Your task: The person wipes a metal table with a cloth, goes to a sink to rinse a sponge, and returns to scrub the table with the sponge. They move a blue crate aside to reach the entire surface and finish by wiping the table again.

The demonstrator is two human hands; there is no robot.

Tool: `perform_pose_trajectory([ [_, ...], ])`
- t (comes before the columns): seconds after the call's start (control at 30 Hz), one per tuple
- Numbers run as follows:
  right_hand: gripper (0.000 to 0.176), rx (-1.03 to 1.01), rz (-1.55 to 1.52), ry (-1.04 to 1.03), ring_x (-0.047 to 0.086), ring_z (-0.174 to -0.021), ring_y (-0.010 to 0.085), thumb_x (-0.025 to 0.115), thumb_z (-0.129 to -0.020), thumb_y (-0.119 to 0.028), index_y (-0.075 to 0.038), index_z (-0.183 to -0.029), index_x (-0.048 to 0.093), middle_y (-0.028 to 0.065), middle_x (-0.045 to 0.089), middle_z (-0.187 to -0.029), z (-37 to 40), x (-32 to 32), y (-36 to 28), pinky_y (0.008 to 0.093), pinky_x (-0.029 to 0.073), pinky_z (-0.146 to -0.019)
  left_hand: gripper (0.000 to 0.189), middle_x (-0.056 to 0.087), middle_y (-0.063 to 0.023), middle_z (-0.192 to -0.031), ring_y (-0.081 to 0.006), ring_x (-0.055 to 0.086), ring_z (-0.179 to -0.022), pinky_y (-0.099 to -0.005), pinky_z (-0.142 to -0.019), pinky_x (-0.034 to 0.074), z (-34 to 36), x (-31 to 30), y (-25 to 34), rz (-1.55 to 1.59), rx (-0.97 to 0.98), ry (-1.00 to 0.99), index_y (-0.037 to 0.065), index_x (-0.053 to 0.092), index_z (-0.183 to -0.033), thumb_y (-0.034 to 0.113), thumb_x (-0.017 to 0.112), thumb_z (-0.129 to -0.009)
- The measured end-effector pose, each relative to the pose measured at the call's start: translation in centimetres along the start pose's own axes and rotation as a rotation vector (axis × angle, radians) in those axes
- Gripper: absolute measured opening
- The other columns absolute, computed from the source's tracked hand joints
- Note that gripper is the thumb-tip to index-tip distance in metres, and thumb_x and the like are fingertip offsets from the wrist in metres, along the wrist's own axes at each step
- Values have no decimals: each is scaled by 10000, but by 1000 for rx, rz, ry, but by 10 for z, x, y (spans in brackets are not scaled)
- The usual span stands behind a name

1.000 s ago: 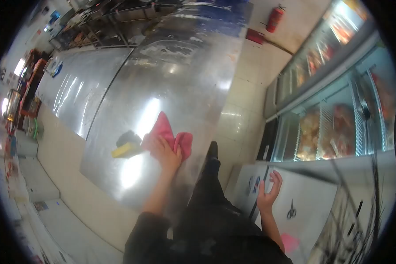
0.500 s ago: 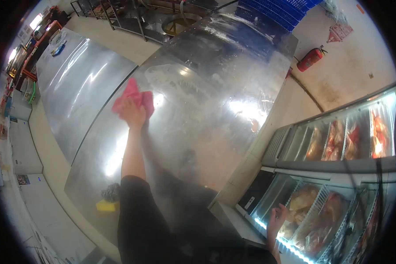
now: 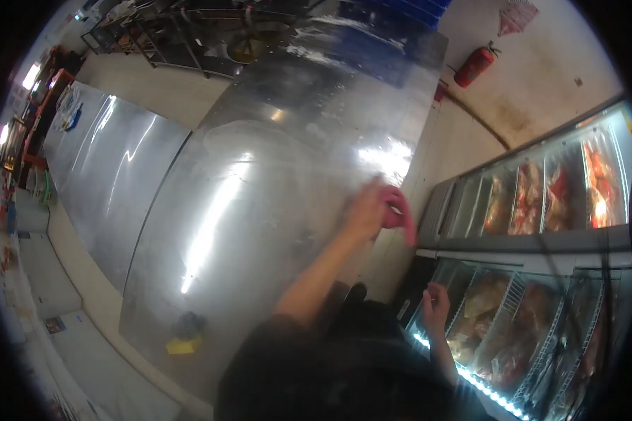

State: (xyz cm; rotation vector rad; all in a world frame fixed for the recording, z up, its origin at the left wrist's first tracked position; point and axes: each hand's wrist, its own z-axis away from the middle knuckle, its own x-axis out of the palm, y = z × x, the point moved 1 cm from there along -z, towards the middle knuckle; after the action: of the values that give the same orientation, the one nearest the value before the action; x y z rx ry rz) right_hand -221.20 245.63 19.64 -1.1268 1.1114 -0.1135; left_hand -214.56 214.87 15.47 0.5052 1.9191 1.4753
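My left hand (image 3: 364,214), somewhat blurred, is closed on a pink cloth (image 3: 395,210) at the right edge of the metal table (image 3: 274,189). Part of the cloth hangs out past that edge. My right hand (image 3: 437,303) is lifted at my right side in front of the lit freezer (image 3: 470,245). Its fingers are loosely bent and apart, with nothing in them. On the near left part of the table lie a yellow sponge (image 3: 184,345) and a dark grey scouring pad (image 3: 188,325).
A second metal table (image 3: 112,154) adjoins on the left. Bagged food (image 3: 488,302) fills freezer compartments at the right. A red fire extinguisher (image 3: 476,64) is by the far right wall, and a blue crate (image 3: 418,8) is at the table's far end.
My left hand has swept the pink cloth from the table's left side across to its right edge. My right hand has risen slightly. The view has shifted a little.
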Motion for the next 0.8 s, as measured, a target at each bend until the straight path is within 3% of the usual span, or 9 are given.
perform_pose_trajectory([
  [0.1,196,83,-40,-16,555,-746,148,588,-849,-76,0,-1028,565,84,574,-848,-11,-14,24,284,446,-696,497,524,-172,-1266,-288,514,-1164,-374,-986,396,58,-113,56,227,-157,91,29,389,-1354,112,496,-876],
  [0.17,193,124,-50,-32,559,-751,148,590,-854,-88,1,-1024,567,80,580,-844,-24,-23,45,284,449,-698,533,469,-166,-1332,-259,497,-1197,-353,-982,405,92,-149,112,-43,-149,98,-45,304,-1383,112,422,-887],
  [0.2,188,124,-82,-16,560,-754,147,588,-860,-98,-1,-1019,570,76,585,-847,-31,-26,57,281,450,-702,545,442,-194,-1356,-306,426,-1267,-369,-1036,346,126,-156,97,62,-367,169,-53,294,-1385,94,422,-877],
  [0.23,183,125,-114,-3,561,-757,145,586,-866,-108,-3,-1015,573,73,590,-850,-39,-27,70,278,451,-706,554,381,-231,-1394,-336,331,-1329,-391,-1086,264,163,-179,64,-616,-281,24,-12,302,-1398,104,444,-874],
  [0.3,183,148,-146,-4,560,-761,142,586,-869,-113,-4,-1015,573,66,592,-857,-57,-31,92,275,451,-706,578,279,-300,-1421,-416,211,-1359,-474,-1108,171,222,-173,32,-599,-533,-84,54,309,-1413,158,487,-873],
  [0.4,182,186,-234,-8,556,-769,134,584,-874,-120,-7,-1015,573,55,593,-867,-92,-45,108,272,451,-705,608,204,-372,-1405,-541,149,-1316,-577,-1080,118,314,-95,-41,-1024,-540,142,99,322,-1416,271,535,-872],
  [0.57,171,201,-385,61,555,-809,122,573,-893,-133,-5,-1007,574,44,603,-884,-141,-73,147,261,449,-728,622,242,-365,-1386,-554,195,-1287,-589,-1072,121,182,60,-2,-1045,-640,187,96,342,-1402,309,561,-861],
  [0.73,176,222,-437,125,563,-828,124,566,-901,-132,-1,-1019,567,39,604,-897,-176,-94,164,257,448,-755,572,386,-259,-1319,-458,295,-1269,-589,-1075,147,-27,138,-31,-981,-189,269,103,428,-1340,279,581,-819],
  [0.8,175,252,-458,50,565,-820,120,566,-903,-133,0,-1017,567,39,601,-893,-192,-94,158,257,453,-756,555,293,-266,-1415,-467,241,-1309,-577,-1079,143,-115,157,-46,-851,-26,199,60,413,-1346,290,537,-857],
])
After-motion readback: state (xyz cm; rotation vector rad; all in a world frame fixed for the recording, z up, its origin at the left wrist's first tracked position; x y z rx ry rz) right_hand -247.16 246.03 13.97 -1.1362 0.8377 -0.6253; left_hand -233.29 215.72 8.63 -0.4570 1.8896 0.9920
